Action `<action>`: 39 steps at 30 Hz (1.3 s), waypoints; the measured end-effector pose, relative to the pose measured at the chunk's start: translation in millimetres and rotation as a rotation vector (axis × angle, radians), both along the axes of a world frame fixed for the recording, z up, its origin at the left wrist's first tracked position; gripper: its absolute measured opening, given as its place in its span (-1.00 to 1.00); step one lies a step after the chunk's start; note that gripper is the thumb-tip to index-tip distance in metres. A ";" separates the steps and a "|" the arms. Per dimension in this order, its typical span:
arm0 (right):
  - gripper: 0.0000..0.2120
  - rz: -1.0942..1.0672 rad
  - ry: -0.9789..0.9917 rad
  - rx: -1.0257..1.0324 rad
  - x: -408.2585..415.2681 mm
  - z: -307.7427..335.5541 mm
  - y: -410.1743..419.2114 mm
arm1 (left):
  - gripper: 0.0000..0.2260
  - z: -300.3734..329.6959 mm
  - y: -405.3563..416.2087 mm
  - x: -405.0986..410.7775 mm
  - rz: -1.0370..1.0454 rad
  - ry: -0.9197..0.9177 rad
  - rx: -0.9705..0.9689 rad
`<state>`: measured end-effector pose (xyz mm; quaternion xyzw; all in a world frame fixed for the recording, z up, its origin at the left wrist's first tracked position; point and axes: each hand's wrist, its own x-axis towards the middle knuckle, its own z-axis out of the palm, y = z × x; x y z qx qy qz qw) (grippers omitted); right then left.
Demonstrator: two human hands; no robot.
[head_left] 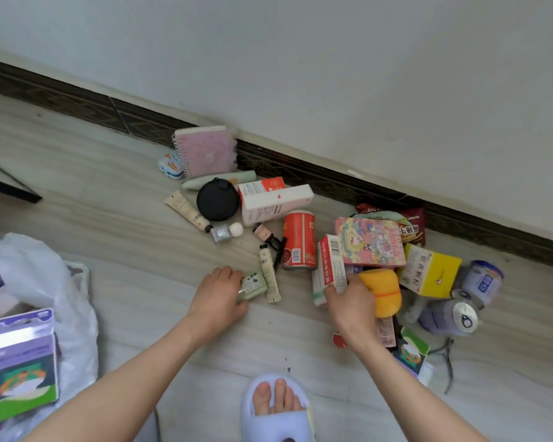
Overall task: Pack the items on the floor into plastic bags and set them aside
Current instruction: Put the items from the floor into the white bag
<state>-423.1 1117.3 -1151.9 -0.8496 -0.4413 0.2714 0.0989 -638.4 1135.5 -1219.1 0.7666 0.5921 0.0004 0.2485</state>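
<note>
Many small items lie scattered on the floor by the wall. My left hand (219,291) grips a small pale green packet (253,285) beside a cream tube (269,275). My right hand (351,306) is closed on a red-and-white box (331,266), with a yellow-orange sponge-like object (384,291) just right of it. A white plastic bag (45,282) sits open at the left, with a purple and green box (23,362) sticking out of it. A red can (299,240) lies between my hands, farther back.
Farther back lie a pink spiral notebook (205,151), a black round pouch (217,199) and a white box (273,202). To the right are a colourful box (371,240), a yellow box (431,272) and two drink cans (450,317). My slippered foot (276,406) is at the bottom centre.
</note>
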 end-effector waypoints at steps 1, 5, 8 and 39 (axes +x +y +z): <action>-0.68 -0.039 0.022 0.026 -1.6 5.8 -3.7 | -0.61 4.5 -1.9 -2.2 0.039 -0.030 -0.037; -0.70 -0.078 -0.023 0.145 -13.2 34.4 -27.1 | -0.68 31.3 -18.3 -21.5 0.254 -0.291 -0.157; -0.69 -0.023 -0.004 0.208 -24.9 60.7 -35.7 | -0.69 58.7 -32.2 -44.7 0.356 -0.361 -0.109; -0.70 0.590 0.337 -0.078 -379.1 52.9 -32.1 | -0.69 111.4 -166.0 -323.9 0.980 0.043 0.458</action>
